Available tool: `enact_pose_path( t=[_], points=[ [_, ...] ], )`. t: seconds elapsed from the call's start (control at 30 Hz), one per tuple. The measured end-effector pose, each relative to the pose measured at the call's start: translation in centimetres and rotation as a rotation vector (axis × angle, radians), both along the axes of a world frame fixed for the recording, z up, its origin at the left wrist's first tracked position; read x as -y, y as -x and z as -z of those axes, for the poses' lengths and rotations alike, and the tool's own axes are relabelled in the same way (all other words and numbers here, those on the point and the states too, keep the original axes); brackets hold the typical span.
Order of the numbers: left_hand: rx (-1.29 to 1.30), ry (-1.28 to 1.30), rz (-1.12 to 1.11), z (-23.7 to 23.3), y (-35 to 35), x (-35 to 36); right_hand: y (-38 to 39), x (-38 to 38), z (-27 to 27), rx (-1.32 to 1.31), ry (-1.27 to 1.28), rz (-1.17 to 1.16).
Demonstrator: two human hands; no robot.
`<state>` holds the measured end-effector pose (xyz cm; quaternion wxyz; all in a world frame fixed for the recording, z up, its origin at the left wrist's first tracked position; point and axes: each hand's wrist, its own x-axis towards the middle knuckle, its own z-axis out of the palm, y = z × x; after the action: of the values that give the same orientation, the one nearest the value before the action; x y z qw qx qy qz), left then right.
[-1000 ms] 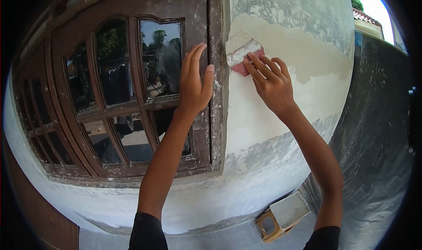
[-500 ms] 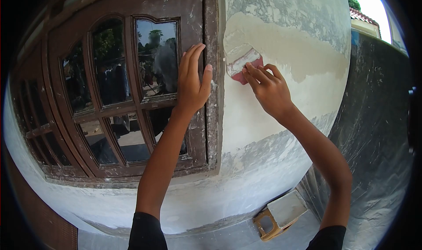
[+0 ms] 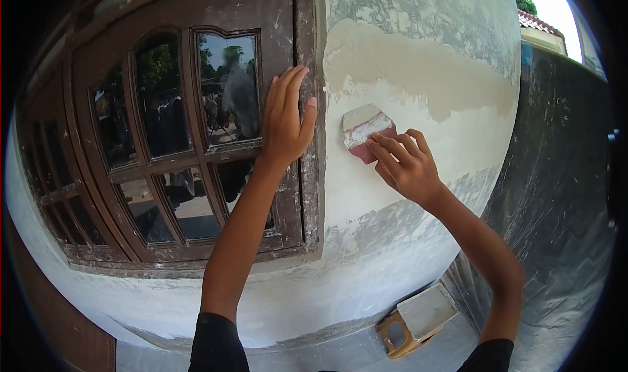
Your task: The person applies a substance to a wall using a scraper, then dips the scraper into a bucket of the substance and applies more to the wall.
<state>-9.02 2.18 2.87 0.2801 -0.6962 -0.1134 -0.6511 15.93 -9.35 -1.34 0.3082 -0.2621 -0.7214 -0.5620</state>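
Downward since a second ago, my right hand has dragged the putty scraper off the tan patch onto the pale plaster of the wall, fingers clamped on its red handle. My left hand lies flat (fingers spread, holding nothing) against the window frame.

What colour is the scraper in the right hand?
The scraper is pinkish red, smeared whitish on top; head view.

A window fills the frame's left, a wall its right, a small box at lower right.
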Motion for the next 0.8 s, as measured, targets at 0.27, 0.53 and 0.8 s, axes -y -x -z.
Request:
enact_pose_path(
  t=[0.27, 0.53, 0.8],
  points=[
    [0.006, -0.038, -0.069, 0.2, -0.1, -0.5, 1.5, -0.7, -4.2, -0.197, -0.111, -0.230],
    [-0.005, -0.055, -0.123, 0.5, 0.1, -0.8, 4.5, -4.3, -9.2, -0.701, 0.087, -0.598],
    [-0.006, -0.050, -0.133, 0.6, 0.1, -0.7, 5.3, -5.9, -10.1, -0.745, 0.157, -0.570]
  ],
)
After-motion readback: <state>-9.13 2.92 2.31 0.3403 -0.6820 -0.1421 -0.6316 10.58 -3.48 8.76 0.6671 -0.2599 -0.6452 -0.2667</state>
